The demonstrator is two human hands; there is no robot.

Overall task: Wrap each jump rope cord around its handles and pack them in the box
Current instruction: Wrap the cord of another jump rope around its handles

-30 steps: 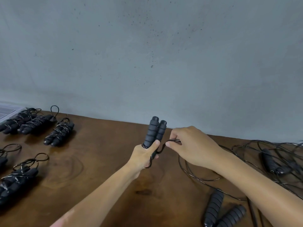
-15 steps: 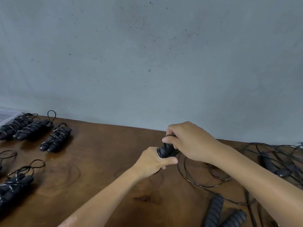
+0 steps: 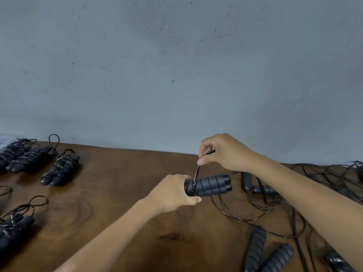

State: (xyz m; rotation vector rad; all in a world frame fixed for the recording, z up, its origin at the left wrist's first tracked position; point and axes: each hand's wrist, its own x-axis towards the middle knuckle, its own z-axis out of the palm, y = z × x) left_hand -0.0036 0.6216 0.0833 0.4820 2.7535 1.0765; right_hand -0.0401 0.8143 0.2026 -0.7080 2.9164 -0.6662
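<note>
My left hand (image 3: 172,191) grips one end of a pair of black ribbed foam jump rope handles (image 3: 209,185), held side by side and lying roughly level above the brown wooden worktop (image 3: 121,185), their free ends pointing right. My right hand (image 3: 224,152) hovers just above them, thumb and fingers pinching the thin black cord (image 3: 197,172), which runs taut down to the handles beside my left fist. The rest of that cord trails off in loose loops (image 3: 255,214) on the worktop to the right, among other tangled ropes. Two more ribbed handles (image 3: 265,254) lie unwrapped near the bottom right. On the left rest several finished bundles (image 3: 60,169), each pair of handles wound round with its own cord. A grey wall (image 3: 176,75) rises behind the worktop.
</note>
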